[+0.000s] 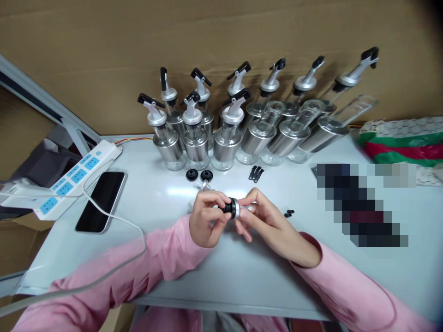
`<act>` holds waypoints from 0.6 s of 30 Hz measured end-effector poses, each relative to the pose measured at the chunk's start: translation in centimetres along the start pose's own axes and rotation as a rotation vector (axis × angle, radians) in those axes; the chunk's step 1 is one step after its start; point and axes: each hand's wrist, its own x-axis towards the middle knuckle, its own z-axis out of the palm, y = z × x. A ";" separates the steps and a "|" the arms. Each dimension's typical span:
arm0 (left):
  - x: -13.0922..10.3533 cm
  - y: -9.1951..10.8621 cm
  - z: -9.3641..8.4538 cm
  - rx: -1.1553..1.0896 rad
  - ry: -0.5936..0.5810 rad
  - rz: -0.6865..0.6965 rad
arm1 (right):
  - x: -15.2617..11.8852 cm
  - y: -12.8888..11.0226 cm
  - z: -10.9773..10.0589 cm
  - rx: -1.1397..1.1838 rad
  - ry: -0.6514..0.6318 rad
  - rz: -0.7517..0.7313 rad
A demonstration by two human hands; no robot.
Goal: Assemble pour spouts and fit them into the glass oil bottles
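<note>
Between my two hands, above the table, is a bottle pourer [235, 208] with a silver collar, lying sideways. My left hand [208, 217] pinches its black ribbed stopper [227, 207]. The fingers of my right hand [258, 213] close round the silver spout [246, 208] on the other side. Just beyond my left hand lie two round black stoppers [206, 175] and a silver spout piece [205, 185], partly hidden. Several black flip levers [256, 174] lie farther back, and small black parts [289, 213] rest right of my right hand.
Glass bottles with steel bands [196, 144] stand in rows at the back, most with pourers. Three front-right ones [288, 133] have bare necks. A phone [101, 201] and power strip [78, 177] lie left; a white cable [133, 221] crosses my left sleeve. A patterned bag [404, 143] sits right.
</note>
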 end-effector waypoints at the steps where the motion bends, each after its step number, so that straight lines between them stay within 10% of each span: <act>1: 0.0 0.0 0.0 0.011 -0.009 0.007 | 0.0 0.1 0.0 0.005 -0.003 0.004; 18: 0.1 -0.2 0.1 -0.007 -0.013 -0.010 | -0.3 0.0 0.0 -0.538 0.277 -0.140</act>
